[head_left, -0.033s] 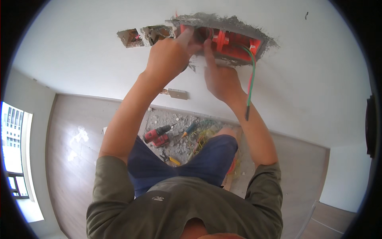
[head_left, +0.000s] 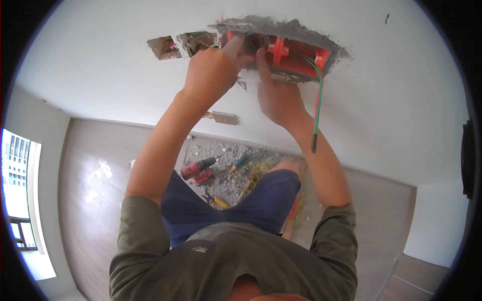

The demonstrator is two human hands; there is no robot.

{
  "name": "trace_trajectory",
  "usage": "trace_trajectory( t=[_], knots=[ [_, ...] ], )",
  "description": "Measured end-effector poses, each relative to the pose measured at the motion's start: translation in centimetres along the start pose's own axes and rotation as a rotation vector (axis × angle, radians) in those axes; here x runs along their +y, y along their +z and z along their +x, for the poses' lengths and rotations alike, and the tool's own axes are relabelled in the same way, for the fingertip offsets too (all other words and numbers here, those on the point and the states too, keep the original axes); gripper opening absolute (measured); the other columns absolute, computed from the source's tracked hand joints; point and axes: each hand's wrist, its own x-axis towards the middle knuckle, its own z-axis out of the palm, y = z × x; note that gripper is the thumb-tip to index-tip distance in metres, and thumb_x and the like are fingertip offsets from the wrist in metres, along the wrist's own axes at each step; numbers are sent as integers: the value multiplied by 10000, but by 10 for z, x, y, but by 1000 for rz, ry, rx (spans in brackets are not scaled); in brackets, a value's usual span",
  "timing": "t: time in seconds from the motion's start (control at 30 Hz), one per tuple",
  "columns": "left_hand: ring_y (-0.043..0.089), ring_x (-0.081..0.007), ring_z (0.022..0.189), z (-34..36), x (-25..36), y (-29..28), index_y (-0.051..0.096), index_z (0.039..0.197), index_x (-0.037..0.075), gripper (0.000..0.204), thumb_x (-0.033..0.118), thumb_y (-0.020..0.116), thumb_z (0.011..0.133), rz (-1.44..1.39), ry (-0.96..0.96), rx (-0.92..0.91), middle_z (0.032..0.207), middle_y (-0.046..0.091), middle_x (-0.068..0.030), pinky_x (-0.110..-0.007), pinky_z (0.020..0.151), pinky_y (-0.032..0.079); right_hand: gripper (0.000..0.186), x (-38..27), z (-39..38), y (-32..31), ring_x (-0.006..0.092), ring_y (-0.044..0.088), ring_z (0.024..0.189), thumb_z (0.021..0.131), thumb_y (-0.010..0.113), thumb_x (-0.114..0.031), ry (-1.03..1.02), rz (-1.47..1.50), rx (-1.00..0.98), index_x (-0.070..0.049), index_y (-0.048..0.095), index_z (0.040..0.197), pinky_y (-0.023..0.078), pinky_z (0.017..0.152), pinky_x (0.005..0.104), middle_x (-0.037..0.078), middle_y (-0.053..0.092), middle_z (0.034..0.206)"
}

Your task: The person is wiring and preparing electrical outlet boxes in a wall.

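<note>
Red junction boxes point(head_left: 296, 64) are set in a rough mortared cutout in the white wall. My left hand point(head_left: 213, 72) reaches into the left box, its index finger pointing in and the other fingers curled. Beside it my right hand point(head_left: 281, 100) comes up from below, a finger stretched onto the box's lower edge. Dark looped wires point(head_left: 259, 42) show by the fingertips; what the fingers grip is hidden and blurred. From the right box hangs a green wire point(head_left: 321, 95) with a black taped end, a red one alongside, in front of my right forearm.
Left of the boxes are older wall openings point(head_left: 165, 47) with wiring inside. A beige plate point(head_left: 224, 118) sits lower on the wall. On the rubble-strewn floor between my legs lie a red drill point(head_left: 198, 168), a screwdriver point(head_left: 238, 163), yellow-handled pliers point(head_left: 218, 201) and tangled wires point(head_left: 258, 173).
The hanging green wire has swung slightly to the right, its taped end now a little lower. Both hands stay at the left box with hardly any shift.
</note>
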Motion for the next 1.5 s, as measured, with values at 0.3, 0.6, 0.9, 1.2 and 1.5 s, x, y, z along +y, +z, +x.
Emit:
trace_trajectory(
  t=[0.3,0.6,0.9,1.2,1.5],
  knots=[
    [657,-329,539,1,16,-7,476,1318,-26,473,209,566,917,136,4,-110,610,647,-156,-436,500,520,746,-36,22,-5,292,650,466,846,523,-129,250,-244,-109,95,203,1482,535,465,437,138,641,566],
    [676,-354,601,8,25,-30,413,1325,-112,527,117,544,869,130,14,-228,663,666,-190,-451,535,539,707,-19,18,-11,332,697,611,850,526,-111,102,-390,60,52,259,1483,566,575,463,215,693,747],
    [633,-344,522,-13,20,-1,173,1513,-27,783,139,570,858,116,-43,-182,588,620,-185,-465,507,514,647,-23,18,-18,382,710,865,860,516,-114,179,-370,-95,5,336,1471,577,702,492,278,685,1002],
    [641,-356,522,-2,26,6,218,1451,-106,719,128,550,858,41,13,-118,623,637,-199,-455,489,519,612,-23,21,-22,356,720,768,879,490,-134,121,-317,-51,59,335,1439,583,674,477,248,701,850],
    [675,-423,668,2,24,-12,254,1438,-35,640,111,515,872,4,-21,-292,758,673,-249,-494,592,552,660,-19,19,-26,395,709,749,869,511,-96,116,-333,-93,85,270,1456,579,685,480,253,695,809]
  ],
)
